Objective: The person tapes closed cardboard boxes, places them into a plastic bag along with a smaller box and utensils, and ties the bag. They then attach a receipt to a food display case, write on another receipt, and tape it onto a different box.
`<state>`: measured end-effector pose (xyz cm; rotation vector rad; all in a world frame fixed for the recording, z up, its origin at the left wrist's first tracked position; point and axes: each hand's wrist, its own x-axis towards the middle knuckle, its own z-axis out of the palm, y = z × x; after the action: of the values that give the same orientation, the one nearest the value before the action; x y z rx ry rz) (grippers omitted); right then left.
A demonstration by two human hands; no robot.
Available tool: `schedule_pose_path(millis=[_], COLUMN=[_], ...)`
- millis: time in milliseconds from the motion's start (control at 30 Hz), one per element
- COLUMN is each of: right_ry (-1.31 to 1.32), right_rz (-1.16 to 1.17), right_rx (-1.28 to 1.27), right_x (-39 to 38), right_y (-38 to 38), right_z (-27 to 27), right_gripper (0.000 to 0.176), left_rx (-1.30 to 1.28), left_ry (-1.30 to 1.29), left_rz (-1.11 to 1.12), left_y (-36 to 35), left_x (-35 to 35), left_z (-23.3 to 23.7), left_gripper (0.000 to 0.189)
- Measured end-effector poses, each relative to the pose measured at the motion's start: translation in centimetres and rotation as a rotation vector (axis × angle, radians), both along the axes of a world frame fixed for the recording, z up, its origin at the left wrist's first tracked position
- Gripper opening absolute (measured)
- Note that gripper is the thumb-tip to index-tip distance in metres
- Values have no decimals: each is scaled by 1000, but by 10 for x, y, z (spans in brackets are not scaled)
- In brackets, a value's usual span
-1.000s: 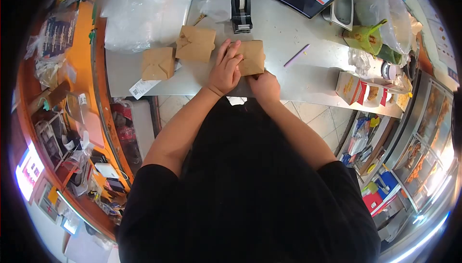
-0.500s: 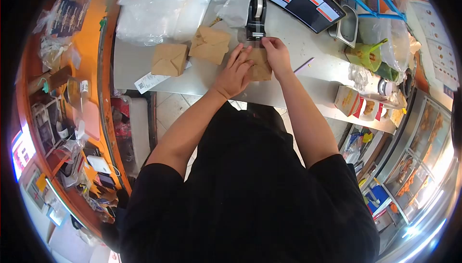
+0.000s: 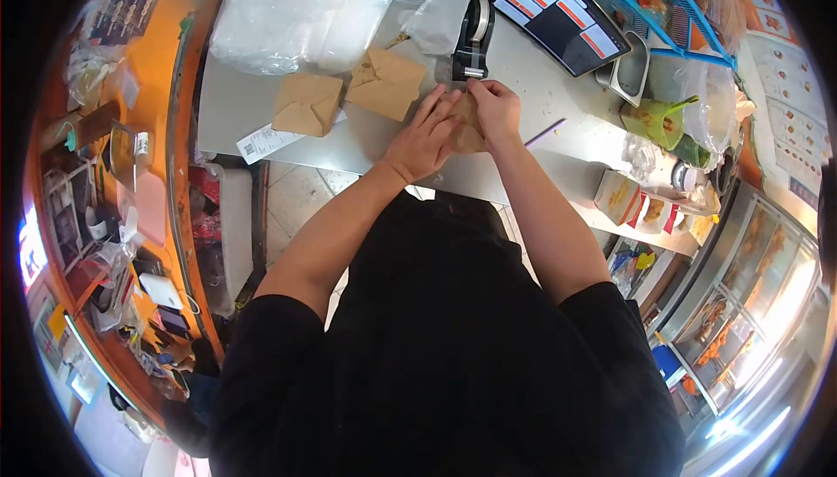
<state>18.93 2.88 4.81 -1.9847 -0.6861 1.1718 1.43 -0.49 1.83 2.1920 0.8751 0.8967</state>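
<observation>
My left hand [image 3: 425, 135] lies with fingers spread over a small brown paper packet [image 3: 471, 132], pressing on its left side. Thumb and finger of my right hand [image 3: 497, 112] are pinched together at the packet's top edge, on what looks like a strip of clear tape, barely visible. Just beyond my fingertips stands a black tape dispenser [image 3: 471, 51] with a roll in it. Two more folded brown packets, one on the left [image 3: 307, 105] and one in the middle [image 3: 384, 85], sit to the left of my hands. My hands hide much of the packet between them.
A printed receipt [image 3: 261, 143] lies partly under the left packet. Clear plastic bags [image 3: 296, 15] pile at the back left. A tablet [image 3: 560, 15] stands behind the dispenser. To the right are a purple pen [image 3: 547, 132], a metal container [image 3: 629, 71], a green container [image 3: 654, 121] and food boxes [image 3: 617, 195].
My right hand has moved slightly down, away from the dispenser and closer to the packet. My left hand stays on the packet. The whole view has shifted slightly.
</observation>
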Motion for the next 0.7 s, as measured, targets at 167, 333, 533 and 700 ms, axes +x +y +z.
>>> schedule_pose_path(millis=[167, 333, 533, 700], right_ry=[-36, -149, -243, -206], right_rz=[-76, 36, 148, 127], right_rx=[-92, -201, -462, -53], right_x=[1, 6, 18, 40], right_y=[8, 13, 26, 4], right_z=[-11, -21, -7, -16], right_gripper=[28, 51, 75, 40], left_rx=[48, 78, 113, 132], left_ry=[62, 143, 97, 106], left_rz=[-10, 16, 0, -29], left_y=[2, 1, -7, -4], left_x=[0, -1, 4, 3], left_z=[1, 0, 2, 2], left_gripper=[37, 32, 28, 31])
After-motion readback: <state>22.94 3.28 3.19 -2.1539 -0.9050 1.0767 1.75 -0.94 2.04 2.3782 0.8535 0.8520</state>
